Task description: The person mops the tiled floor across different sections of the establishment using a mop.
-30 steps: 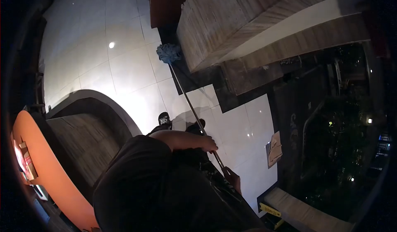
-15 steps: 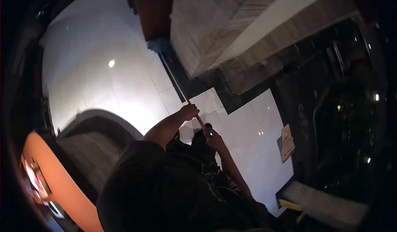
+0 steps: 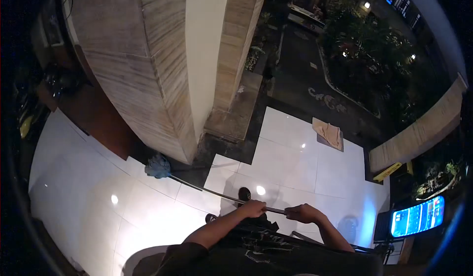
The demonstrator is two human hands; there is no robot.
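Note:
A long thin mop handle runs from the body out to the left. My left hand is closed round its middle part. Nearer the handle's end, my right hand grips it too, to the right of my left hand. At the far end the blue-grey mop head rests on the floor against the dark border, close to the base of the stone-clad pillar. White tiles lie under the handle and around my feet.
A beige cloth lies on a grey mat by the tile edge. On the right are a low wall, a yellow sign and a lit screen. Behind are a dark path and plants.
The view has turned to the right, bringing the lit screen into sight; the orange surface has gone out of view. Both hands still hold the handle, which now lies more crosswise in view.

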